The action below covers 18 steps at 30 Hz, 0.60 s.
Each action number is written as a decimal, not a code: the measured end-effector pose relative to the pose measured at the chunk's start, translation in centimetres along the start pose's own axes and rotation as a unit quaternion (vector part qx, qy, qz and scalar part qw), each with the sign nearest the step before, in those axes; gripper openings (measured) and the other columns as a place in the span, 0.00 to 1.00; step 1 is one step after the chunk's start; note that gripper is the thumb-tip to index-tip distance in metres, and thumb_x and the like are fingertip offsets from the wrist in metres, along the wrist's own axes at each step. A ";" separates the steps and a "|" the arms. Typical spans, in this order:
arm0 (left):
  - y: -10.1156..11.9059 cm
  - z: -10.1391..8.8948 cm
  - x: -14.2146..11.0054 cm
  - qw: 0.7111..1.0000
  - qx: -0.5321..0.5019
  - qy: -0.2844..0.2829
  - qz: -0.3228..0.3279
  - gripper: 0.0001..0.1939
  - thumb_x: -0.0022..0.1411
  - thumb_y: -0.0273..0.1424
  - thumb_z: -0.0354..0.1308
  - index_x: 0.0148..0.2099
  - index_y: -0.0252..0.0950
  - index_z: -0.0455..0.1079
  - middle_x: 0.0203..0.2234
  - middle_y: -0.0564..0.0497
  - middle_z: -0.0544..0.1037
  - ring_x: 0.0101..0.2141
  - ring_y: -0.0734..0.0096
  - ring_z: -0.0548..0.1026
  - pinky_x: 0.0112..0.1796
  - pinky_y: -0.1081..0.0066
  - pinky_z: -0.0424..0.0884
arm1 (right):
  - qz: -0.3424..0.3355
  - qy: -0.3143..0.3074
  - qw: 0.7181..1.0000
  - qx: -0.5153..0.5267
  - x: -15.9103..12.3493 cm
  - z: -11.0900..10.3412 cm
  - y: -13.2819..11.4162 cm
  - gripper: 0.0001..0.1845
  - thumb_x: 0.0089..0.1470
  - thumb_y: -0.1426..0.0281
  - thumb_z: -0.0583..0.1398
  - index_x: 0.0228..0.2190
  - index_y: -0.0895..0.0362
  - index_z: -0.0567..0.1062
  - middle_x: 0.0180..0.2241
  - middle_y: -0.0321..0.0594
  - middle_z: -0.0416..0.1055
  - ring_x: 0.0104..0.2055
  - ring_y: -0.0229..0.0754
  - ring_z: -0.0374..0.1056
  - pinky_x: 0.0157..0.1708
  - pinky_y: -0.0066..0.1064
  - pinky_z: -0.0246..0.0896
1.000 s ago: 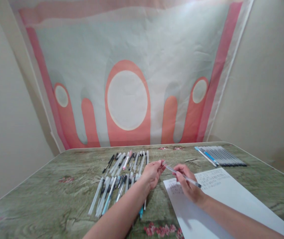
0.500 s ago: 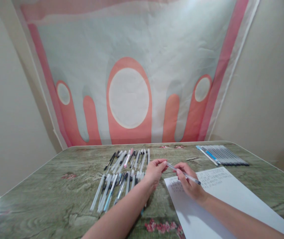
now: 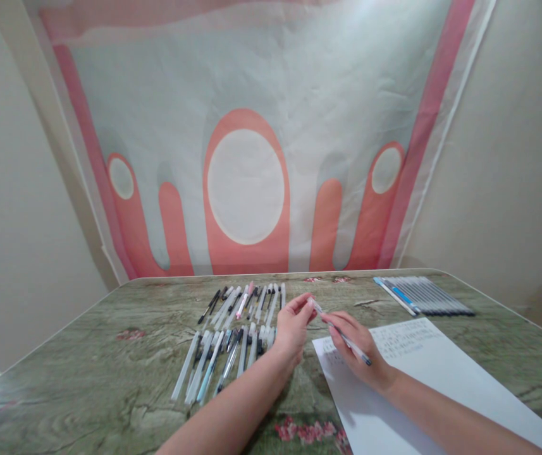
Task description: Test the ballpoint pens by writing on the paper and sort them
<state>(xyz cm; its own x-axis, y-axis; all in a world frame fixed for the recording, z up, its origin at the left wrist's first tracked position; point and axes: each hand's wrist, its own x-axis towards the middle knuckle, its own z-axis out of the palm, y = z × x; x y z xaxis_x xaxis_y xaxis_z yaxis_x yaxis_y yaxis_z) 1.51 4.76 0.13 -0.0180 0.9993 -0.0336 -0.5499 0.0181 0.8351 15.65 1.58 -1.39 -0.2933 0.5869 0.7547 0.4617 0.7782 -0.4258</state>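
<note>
My right hand (image 3: 358, 354) grips a slim clear pen (image 3: 349, 337) with a dark rear end, slanting over the corner of a white sheet of paper (image 3: 408, 392). Handwriting covers the sheet's upper part. At the pen's far end, my left hand (image 3: 295, 325) pinches a pale, clear piece that looks like the pen cap (image 3: 316, 306). Whether cap and barrel are joined I cannot tell. Left of my left forearm lie two rows of pens, a nearer row (image 3: 211, 363) and a farther row (image 3: 242, 303); the forearm hides part of the nearer one.
Several clear pens with dark ends (image 3: 434, 297) lie side by side at the back right, with blue-and-white pens (image 3: 401, 295) at their left edge. The wood-patterned table (image 3: 85, 366) ends at a patterned hanging (image 3: 246, 189).
My right hand has shifted slightly left and down with the pen, which now slants more steeply. My left hand has tilted up a little, its fingertips moving left.
</note>
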 end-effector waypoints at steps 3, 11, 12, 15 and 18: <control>0.2 0.2 -0.1 1.000 -0.008 -0.007 0.009 0.18 0.42 0.29 0.66 0.39 0.30 0.72 0.35 0.45 0.75 0.32 0.75 0.72 0.39 0.72 0.67 | -0.012 -0.001 1.000 -0.005 -0.1 0.1 0.1 0.18 0.55 0.73 0.50 0.48 0.54 0.67 0.41 0.46 0.67 0.43 0.43 0.65 0.42 0.35 0.64; 0.8 0.5 -0.6 1.000 -0.005 -0.016 0.009 0.18 0.42 0.30 0.66 0.39 0.31 0.72 0.37 0.44 0.75 0.32 0.75 0.72 0.41 0.70 0.66 | -0.037 -0.004 0.999 -0.029 0.0 0.0 -0.1 0.20 0.55 0.74 0.50 0.50 0.54 0.65 0.42 0.46 0.67 0.44 0.43 0.66 0.42 0.34 0.65; 0.8 0.6 -0.7 1.000 -0.005 -0.017 0.009 0.18 0.42 0.30 0.66 0.39 0.30 0.72 0.37 0.44 0.75 0.31 0.76 0.72 0.40 0.70 0.66 | -0.040 -0.006 0.999 -0.033 0.0 0.0 -0.1 0.21 0.54 0.74 0.50 0.50 0.53 0.65 0.42 0.46 0.67 0.44 0.43 0.66 0.41 0.34 0.65; 0.9 0.7 -0.9 1.000 -0.004 -0.026 0.015 0.18 0.43 0.31 0.65 0.39 0.30 0.72 0.38 0.44 0.75 0.30 0.76 0.72 0.39 0.71 0.66 | -0.051 -0.012 0.998 -0.044 -0.2 0.0 0.0 0.22 0.54 0.75 0.50 0.51 0.52 0.64 0.42 0.45 0.66 0.44 0.43 0.66 0.41 0.33 0.65; 0.9 0.8 -1.0 0.999 -0.002 -0.028 0.017 0.19 0.43 0.31 0.65 0.40 0.30 0.72 0.38 0.43 0.75 0.29 0.77 0.71 0.38 0.72 0.66 | -0.057 -0.014 0.997 -0.049 -0.3 0.1 0.1 0.23 0.54 0.76 0.50 0.52 0.51 0.63 0.42 0.45 0.65 0.43 0.42 0.66 0.40 0.33 0.66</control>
<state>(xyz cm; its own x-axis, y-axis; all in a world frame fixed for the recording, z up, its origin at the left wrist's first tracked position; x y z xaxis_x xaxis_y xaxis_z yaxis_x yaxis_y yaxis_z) 1.72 3.77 1.41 0.0090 0.9996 0.0259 -0.5526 -0.0166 0.8332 15.69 1.48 -1.70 -0.3711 0.5028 0.7807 0.5031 0.8155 -0.2860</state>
